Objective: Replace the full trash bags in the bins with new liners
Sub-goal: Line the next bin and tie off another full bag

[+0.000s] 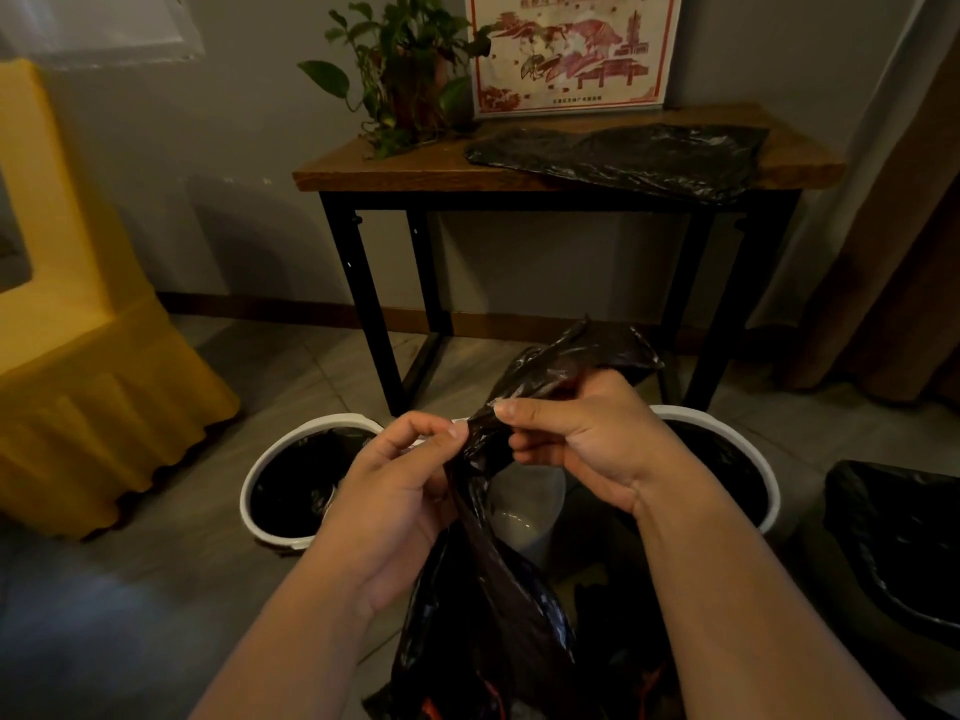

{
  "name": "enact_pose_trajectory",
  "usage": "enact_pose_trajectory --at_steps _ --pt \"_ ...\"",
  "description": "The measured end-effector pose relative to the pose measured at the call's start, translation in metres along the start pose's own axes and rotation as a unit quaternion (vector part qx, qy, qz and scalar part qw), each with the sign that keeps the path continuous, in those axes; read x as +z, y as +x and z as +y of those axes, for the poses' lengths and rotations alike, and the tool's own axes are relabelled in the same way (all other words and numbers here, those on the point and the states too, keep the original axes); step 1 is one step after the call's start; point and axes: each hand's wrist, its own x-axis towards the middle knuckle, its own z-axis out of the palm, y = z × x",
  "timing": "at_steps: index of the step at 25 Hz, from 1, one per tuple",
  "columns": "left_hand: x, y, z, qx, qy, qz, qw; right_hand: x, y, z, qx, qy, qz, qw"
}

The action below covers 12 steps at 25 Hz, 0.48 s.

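Observation:
A full black trash bag (488,615) hangs low in the middle, its gathered neck held up between both hands. My left hand (395,491) pinches the neck from the left. My right hand (582,433) grips the neck's loose upper end, which sticks up behind its fingers. Behind the hands stand two white bins, the left bin (270,459) lined in black and the right bin (748,444) also lined in black. Between them a white bin (530,506) shows a bare inside. Flat new black liners (623,158) lie on the wooden table (389,168).
A fourth bin with a black liner (893,537) stands at the right edge. A potted plant (405,70) and a framed picture (571,49) sit on the table. A yellow-draped table (78,356) fills the left; a curtain (893,252) hangs on the right.

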Motion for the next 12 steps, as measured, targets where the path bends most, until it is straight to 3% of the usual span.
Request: enact_pose_trajectory --at_steps 5,9,12 --pt "-0.004 0.003 -0.004 -0.011 -0.049 0.016 0.999 0.01 0.005 0.003 0.002 0.027 -0.013 1.0" --pt "-0.005 0.001 -0.006 0.003 -0.013 0.012 1.0 0.022 0.013 0.007 -0.004 0.044 0.025 0.999" --pt "-0.005 0.0 -0.008 0.019 -0.011 0.027 0.999 0.03 0.012 0.008 0.008 0.012 -0.003 1.0"
